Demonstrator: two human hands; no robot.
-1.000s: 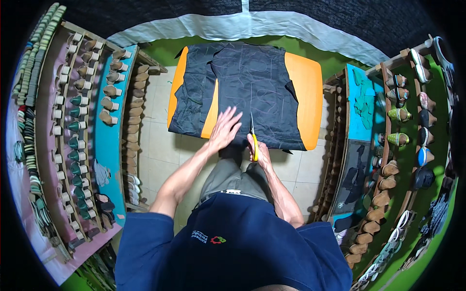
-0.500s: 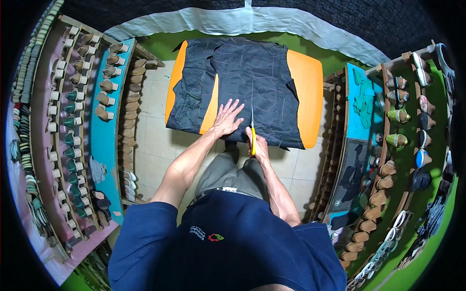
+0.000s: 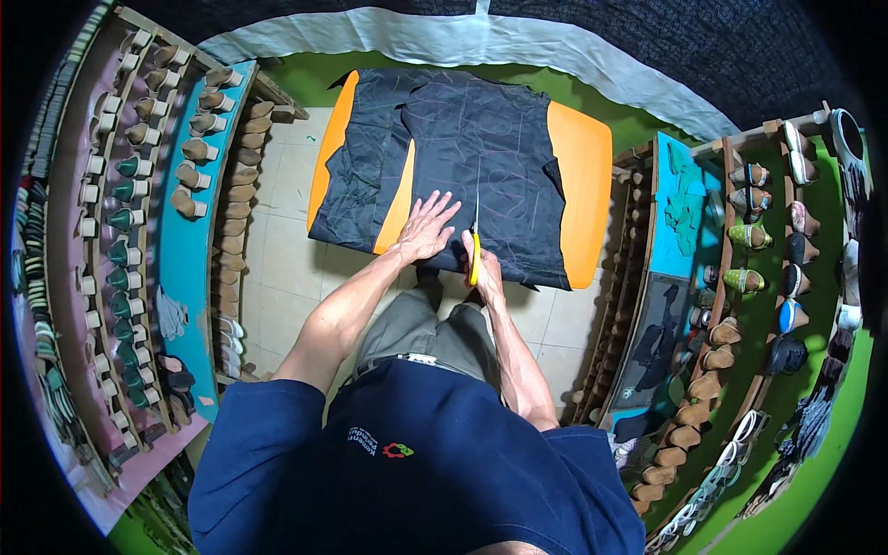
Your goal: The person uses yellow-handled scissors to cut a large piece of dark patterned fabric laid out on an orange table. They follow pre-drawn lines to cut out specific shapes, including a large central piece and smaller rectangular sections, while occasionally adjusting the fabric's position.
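Observation:
Black fabric (image 3: pixel 504 139) marked with thin chalk-like lines is spread over an orange table (image 3: pixel 581 194), its near edge hanging past the table's front. My left hand (image 3: pixel 427 227) lies flat on the cloth with fingers spread, next to a long gap where orange shows through. To its right, my right hand (image 3: pixel 485 272) is closed round the yellow handles of a pair of scissors (image 3: pixel 475 250). The blades point away from me over the marked cloth, near its front edge. Whether the blades are parted is hard to make out.
Racks of wooden shoe lasts (image 3: pixel 190 176) stand on the left, with green ones lower down. On the right, another rack holds lasts and shoes (image 3: pixel 751 236) beside a blue panel with green scraps (image 3: pixel 683 199). A white-edged dark curtain (image 3: pixel 518 42) hangs behind the table.
The whole view has shifted slightly. My left hand stays flat on the fabric, and my right hand still grips the scissors in nearly the same place.

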